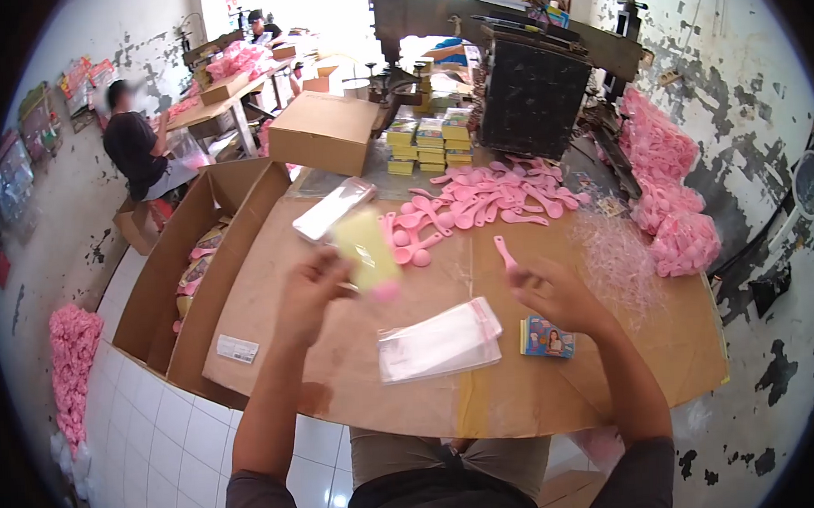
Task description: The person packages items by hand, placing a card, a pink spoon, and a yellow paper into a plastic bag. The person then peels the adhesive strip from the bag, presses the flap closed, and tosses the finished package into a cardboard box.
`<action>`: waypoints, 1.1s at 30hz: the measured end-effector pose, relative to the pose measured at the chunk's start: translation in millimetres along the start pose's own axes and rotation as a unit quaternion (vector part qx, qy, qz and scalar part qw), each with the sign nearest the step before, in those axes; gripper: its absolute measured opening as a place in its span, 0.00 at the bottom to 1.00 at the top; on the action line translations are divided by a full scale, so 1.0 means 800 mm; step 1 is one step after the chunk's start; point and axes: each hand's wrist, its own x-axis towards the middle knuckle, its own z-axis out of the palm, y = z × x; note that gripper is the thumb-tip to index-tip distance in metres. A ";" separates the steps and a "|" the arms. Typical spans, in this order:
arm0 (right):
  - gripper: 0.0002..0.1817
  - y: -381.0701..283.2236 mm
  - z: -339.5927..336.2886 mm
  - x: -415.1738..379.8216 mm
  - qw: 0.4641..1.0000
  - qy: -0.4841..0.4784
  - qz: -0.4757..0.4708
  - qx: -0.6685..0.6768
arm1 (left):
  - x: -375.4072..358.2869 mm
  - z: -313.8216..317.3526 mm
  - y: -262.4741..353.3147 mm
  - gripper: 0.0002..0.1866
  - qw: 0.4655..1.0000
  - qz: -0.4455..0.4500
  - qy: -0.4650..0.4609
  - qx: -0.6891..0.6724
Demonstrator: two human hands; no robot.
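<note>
My left hand (318, 290) holds a blurred yellow packet (363, 249) by its edge, with a pink piece at its lower end. My right hand (554, 291) has its fingers closed on a pink spoon (504, 252), whose handle points up. Below and between the hands, a stack of clear plastic sleeves (440, 343) lies on the cardboard-covered table (340, 384). Close under my right hand sits a small stack of printed cards (549, 337). A heap of pink spoons (477, 196) spreads beyond both hands.
Left of the table stands a long open carton (209, 263). At the back are a closed box (322, 131), stacked yellow packs (429, 142) and a black machine block (532, 94). Bagged pink spoons (672, 188) hang over the right side. A person (134, 143) sits back left.
</note>
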 end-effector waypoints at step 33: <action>0.42 0.050 -0.009 -0.041 0.984 -0.114 0.047 -0.126 | 0.013 0.118 -0.079 0.59 0.781 0.168 -0.287 0.529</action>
